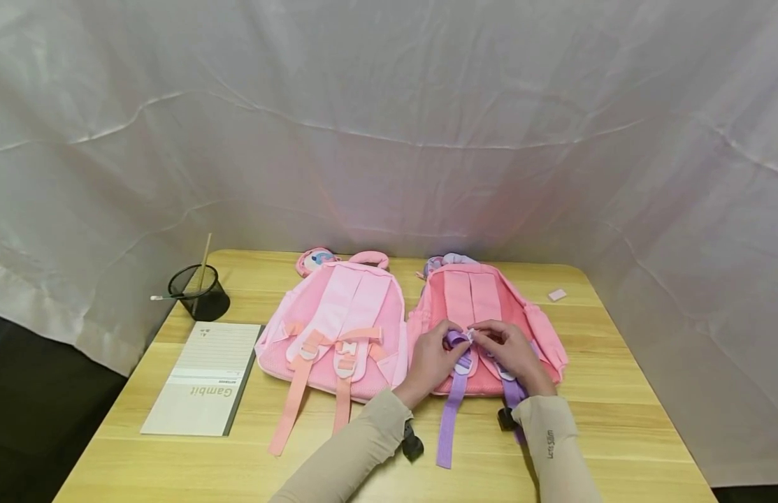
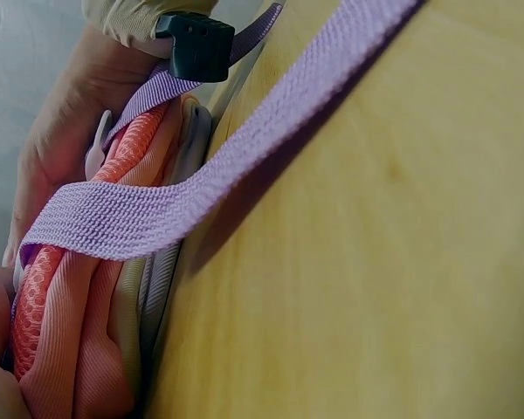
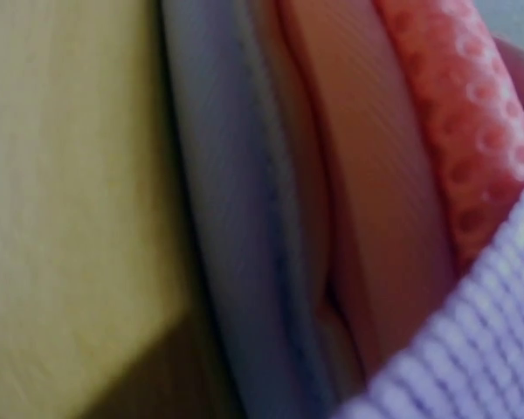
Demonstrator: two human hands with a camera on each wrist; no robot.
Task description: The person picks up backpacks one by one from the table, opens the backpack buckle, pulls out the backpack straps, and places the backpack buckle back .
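A coral-pink backpack (image 1: pixel 473 297) lies with its strap side up at the right of the table. Over its middle, my left hand (image 1: pixel 433 360) pinches a purple strap (image 1: pixel 454 338) beside a small white buckle (image 1: pixel 470 334). From the other side my right hand (image 1: pixel 513 351) pinches at the same buckle, fingertips close to the left ones. The buckle is mostly hidden by the fingers. A loose purple webbing strap (image 1: pixel 449 426) hangs off the bag's lower edge onto the table; in the left wrist view this webbing (image 2: pixel 113 218) crosses the bag's layered edge.
A light pink backpack (image 1: pixel 338 300) with peach straps lies directly left. Further left are a notebook (image 1: pixel 196 384) and a black mesh pen cup (image 1: pixel 206 304) holding pencils. A small pink eraser-like block (image 1: pixel 557 295) lies at the back right. Grey curtain (image 1: pixel 389 140) hangs behind the table.
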